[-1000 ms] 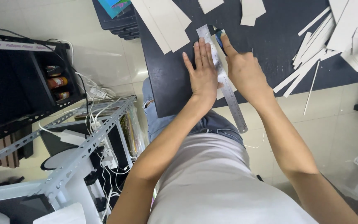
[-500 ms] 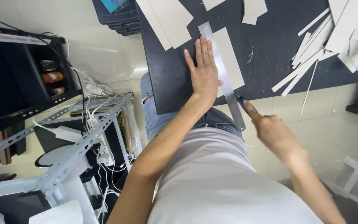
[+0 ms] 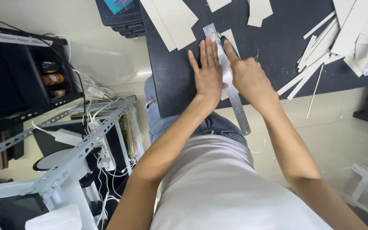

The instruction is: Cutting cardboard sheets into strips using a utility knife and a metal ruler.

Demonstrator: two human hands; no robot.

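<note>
Now the left hand point(image 3: 208, 76) lies flat, released, on the metal ruler point(image 3: 228, 81) on the dark desk point(image 3: 277, 42); the right hand point(image 3: 248, 76) grasps a green-handled knife point(image 3: 226, 42) beside it.

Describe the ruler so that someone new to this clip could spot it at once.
On the dark cutting mat, find the two hands at its near edge. The ruler lies between them, under the left hand, a long grey metal strip overhanging the mat, unlike the pale card pieces around.
</note>
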